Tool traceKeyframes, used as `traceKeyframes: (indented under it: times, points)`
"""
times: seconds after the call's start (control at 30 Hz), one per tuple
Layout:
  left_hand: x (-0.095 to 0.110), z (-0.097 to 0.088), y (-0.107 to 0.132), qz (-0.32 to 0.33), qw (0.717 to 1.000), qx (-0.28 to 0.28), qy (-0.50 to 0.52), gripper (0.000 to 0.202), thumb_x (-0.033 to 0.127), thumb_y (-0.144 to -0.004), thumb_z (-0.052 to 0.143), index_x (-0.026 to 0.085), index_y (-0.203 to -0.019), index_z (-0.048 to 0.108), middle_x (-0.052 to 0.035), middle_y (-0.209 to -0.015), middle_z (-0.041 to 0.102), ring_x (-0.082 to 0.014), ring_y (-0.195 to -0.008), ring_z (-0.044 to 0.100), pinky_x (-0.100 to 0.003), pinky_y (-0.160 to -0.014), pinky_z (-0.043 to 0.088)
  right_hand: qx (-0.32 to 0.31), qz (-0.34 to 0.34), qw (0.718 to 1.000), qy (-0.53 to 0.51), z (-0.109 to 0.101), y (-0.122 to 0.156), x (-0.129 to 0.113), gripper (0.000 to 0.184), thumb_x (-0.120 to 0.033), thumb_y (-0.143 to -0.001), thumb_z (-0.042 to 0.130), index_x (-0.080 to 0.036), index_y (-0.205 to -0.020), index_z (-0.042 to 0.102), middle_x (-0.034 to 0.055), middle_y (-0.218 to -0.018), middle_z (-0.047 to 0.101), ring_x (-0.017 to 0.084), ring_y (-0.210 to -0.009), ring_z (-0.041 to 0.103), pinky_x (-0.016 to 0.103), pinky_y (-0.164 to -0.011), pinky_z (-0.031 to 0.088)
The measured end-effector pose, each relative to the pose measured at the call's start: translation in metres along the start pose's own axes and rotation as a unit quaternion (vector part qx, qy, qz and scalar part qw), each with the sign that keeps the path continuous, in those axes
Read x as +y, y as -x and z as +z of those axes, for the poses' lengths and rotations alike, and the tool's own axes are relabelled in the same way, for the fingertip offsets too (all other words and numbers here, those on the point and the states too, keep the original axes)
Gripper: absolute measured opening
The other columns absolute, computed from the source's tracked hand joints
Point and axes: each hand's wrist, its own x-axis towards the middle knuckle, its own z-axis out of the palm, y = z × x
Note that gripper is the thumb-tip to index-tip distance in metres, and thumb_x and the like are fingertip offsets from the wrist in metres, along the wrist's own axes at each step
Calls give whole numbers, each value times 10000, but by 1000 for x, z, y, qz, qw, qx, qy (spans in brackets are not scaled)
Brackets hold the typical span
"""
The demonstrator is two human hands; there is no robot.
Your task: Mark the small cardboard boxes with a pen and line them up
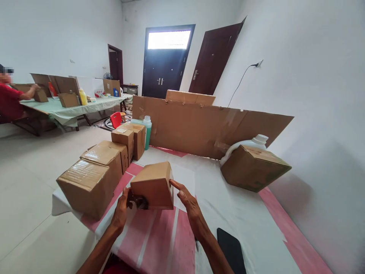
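- White walls and dark brown doors (164, 64) close the room; a tabletop (245, 213) with a white and pink cloth stands in front, against the right wall.
- A small cardboard box (155, 182) is held just above the tabletop, near its front edge and left of the middle, tilted, with a dark opening at its lower left.
- The left hand (122, 210) grips the lower left corner of this box, with the fingers curled around the dark opening.
- The right hand (186, 199) is not clenched; its fingers are stretched and the index finger touches the right side of the box.
- A row of closed cartons (88, 184) stands along the left edge of the tabletop, just beside the held box.
- A tilted carton (253, 167) lies near the right edge, and a white jug (258, 141) is behind it.
- A long cardboard sheet (205, 127) stands upright along the far edge; a green bottle (147, 131) stands at its left end.
- A black phone (231, 251) lies at the front edge, near the right forearm.
- Another person in a red sleeve (11, 101) sits at a far table (71, 110) on the left.
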Motion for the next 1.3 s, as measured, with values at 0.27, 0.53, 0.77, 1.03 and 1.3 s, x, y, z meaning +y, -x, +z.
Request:
traceKeyframes:
  times: [0.27, 0.53, 0.77, 1.03, 1.3]
  points:
    - [19, -4, -9, 13, 999, 21, 22, 907, 910, -854, 349, 182, -1271, 695, -115, -1111, 752, -242, -933, 654, -337, -747, 486, -11, -74, 994, 75, 14, -11, 0, 584, -604, -1002, 504, -361, -1534, 499, 13, -1629, 450, 265, -1540, 306, 507, -1280, 226]
    - [65, 18, 13, 104, 990, -88, -42, 798, 735, -984, 406, 148, -1523, 459, -15, -729, 657, -177, -674, 552, -312, -699, 445, 108, -8, 990, 88, 0, -49, 0, 713, -708, -993, 377, -174, -1407, 604, 127, -1466, 617, 308, -1385, 514, 429, -1150, 386]
    - [83, 36, 17, 124, 968, -113, -186, 598, 614, -1018, 456, 185, -1411, 594, -13, -737, 674, -204, -720, 638, -317, -710, 493, 131, -20, 989, 66, -19, -55, 5, 639, -669, -1012, 364, -170, -1127, 747, 64, -1020, 744, 247, -986, 643, 327, -856, 474]
    - [80, 53, 20, 193, 950, -115, -216, 878, 625, -866, 691, 233, -1575, 355, -168, -1554, 472, -368, -1444, 434, -548, -1191, 340, 284, 37, 954, 84, 8, 14, -4, 746, -645, -937, 557, -223, -1542, 442, 86, -1105, 700, 244, -905, 678, 355, -776, 547]
    - [80, 73, -7, 229, 950, -185, -99, 600, 502, -936, 647, 230, -1440, 467, -124, -1453, 558, -304, -1358, 521, -453, -1160, 385, 201, 137, 952, -184, 53, 88, -10, 575, -632, -933, 617, -242, -1326, 464, -5, -804, 659, 216, -661, 702, 346, -584, 614]
